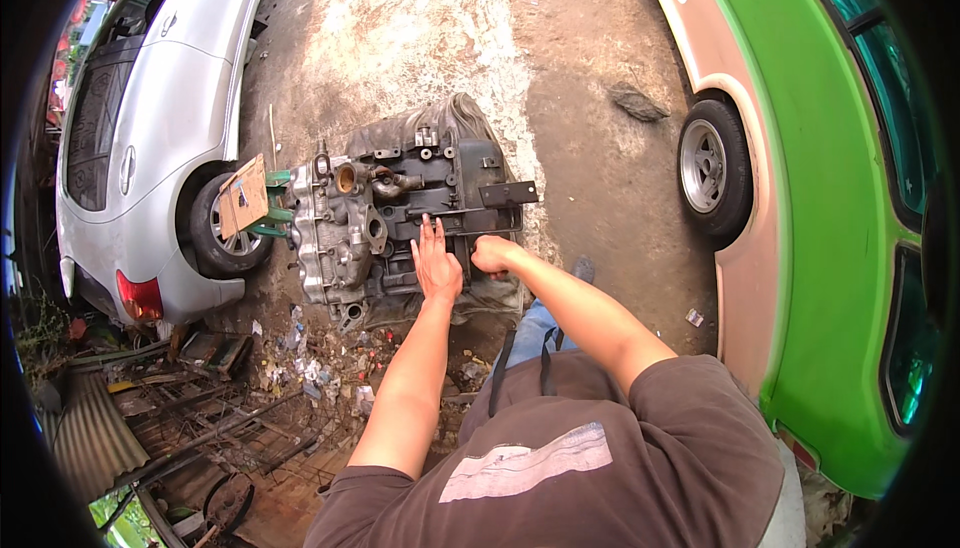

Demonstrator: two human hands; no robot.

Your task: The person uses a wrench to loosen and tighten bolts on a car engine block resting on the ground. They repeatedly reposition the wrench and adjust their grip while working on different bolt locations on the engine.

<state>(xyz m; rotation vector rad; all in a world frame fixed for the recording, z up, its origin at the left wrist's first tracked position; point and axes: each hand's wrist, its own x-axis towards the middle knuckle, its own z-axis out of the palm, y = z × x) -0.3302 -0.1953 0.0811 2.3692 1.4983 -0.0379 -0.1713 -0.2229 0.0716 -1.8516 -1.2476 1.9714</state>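
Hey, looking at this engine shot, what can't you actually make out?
All in the head view:
Whatever the curled right hand may hold: hidden by the hand itself.
What lies beneath the palm of the left hand: covered by that hand.
Underside of the engine: hidden by its own body.
Front of the silver car: cut off by the top edge.
Scattered litter: pieces too small to identify.
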